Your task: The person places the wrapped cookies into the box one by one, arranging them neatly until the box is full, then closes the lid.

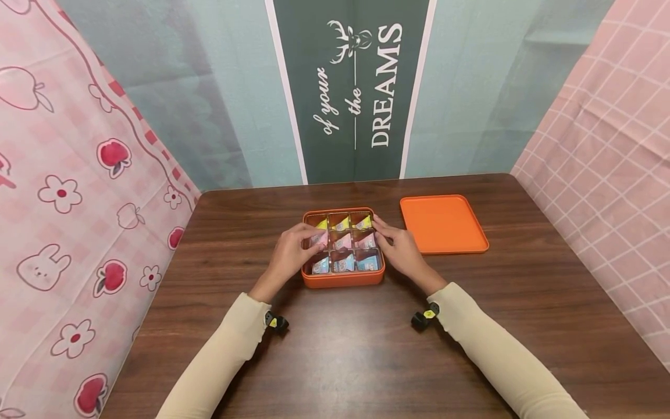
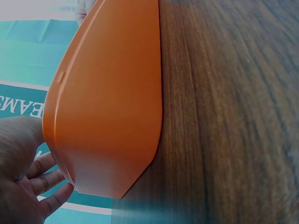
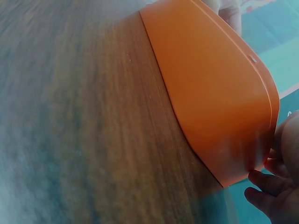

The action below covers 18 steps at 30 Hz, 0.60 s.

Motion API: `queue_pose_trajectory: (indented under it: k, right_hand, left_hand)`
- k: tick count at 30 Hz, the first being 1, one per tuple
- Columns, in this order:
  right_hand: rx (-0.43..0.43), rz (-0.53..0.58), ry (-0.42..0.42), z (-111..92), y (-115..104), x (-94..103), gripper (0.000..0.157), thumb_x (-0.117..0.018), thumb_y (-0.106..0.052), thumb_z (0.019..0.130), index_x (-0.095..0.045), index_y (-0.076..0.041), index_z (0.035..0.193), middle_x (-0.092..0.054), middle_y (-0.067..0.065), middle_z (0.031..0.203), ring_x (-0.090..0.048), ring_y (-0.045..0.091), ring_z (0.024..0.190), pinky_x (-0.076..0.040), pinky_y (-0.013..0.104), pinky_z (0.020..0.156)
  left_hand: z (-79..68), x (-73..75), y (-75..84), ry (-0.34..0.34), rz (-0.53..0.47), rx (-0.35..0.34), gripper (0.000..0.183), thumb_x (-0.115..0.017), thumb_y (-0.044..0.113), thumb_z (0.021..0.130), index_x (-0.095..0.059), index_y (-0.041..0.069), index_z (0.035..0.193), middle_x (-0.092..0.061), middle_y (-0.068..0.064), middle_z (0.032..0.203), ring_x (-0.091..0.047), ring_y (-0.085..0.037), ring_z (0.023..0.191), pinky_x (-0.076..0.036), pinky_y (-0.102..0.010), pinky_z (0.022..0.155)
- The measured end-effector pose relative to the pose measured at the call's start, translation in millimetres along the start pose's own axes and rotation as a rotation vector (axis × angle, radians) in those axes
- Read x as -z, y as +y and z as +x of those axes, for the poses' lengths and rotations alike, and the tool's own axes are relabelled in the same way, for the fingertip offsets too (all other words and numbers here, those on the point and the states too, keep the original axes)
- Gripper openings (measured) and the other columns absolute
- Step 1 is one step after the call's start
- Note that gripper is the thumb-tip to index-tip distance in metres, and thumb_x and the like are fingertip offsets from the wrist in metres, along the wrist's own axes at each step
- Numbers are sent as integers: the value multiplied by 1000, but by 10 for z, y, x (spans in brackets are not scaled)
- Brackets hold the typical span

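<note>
An orange box (image 1: 342, 280) with a divided insert sits on the table, holding small wrapped candies: yellow in the back row, pink in the middle, blue in front. My left hand (image 1: 294, 247) reaches over the left rim, thumb and forefinger pinching the pink candy (image 1: 319, 238) in the left middle compartment. Its other fingers (image 2: 46, 179) spread outside the box wall in the left wrist view. On the opposite side, my right hand (image 1: 400, 249) holds the box by its right rim. The right wrist view has its fingertips (image 3: 256, 176) against the outer wall.
An orange lid (image 1: 442, 224) lies flat on the brown wooden table (image 1: 340, 361), right of the box. Printed cloths hang behind the table and along both sides. A black camera on a band (image 1: 421, 320) hangs at each wrist.
</note>
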State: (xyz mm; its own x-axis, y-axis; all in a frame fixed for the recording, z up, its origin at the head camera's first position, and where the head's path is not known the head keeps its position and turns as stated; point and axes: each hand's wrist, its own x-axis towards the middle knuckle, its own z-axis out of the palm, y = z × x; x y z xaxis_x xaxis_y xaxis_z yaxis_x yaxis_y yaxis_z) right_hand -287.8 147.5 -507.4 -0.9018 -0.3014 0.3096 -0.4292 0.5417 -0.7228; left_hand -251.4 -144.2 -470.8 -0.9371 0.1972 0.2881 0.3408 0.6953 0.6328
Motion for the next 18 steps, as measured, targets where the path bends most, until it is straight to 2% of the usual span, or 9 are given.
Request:
queue_pose_trajectory:
  k: [7,12,15,16,18]
  right_hand:
    - [12,-2,5,3,2,1,40,-61,-19,103,-59,-4,140,-52,0,150,-50,27,136,-42,49,109]
    - [32,5,25,7,-24,6,39,-62,-16,102,-61,-2,138,-54,2,147,-52,28,134,-50,50,102]
    - [37,4,30,6,-33,6,38,-62,-15,102,-61,-2,138,-54,3,147,-53,28,133,-55,46,91]
    - [39,1,30,7,-36,6,38,-62,-15,102,-61,-2,138,-54,3,147,-53,28,132,-55,45,92]
    - [42,-2,26,7,-38,7,38,-62,-15,102,-60,-1,138,-54,4,147,-58,30,128,-55,43,81]
  left_hand:
    - [-6,-6,-7,-4,10,5,34,-83,21,87,-77,11,119,-70,-5,112,-65,-22,100,-57,-41,86]
    - [1,-10,-11,-6,45,-21,34,-84,22,86,-78,13,118,-71,-4,111,-66,-23,99,-57,-41,84]
    - [6,-12,-11,-7,55,-23,33,-84,22,86,-79,14,118,-71,-4,111,-66,-23,98,-57,-40,82]
    - [7,-13,-11,-8,57,-22,33,-84,22,86,-79,14,118,-71,-4,111,-66,-22,98,-57,-40,82]
    - [8,-13,-11,-11,62,-20,33,-84,22,86,-79,14,118,-71,-3,112,-65,-22,98,-57,-40,82]
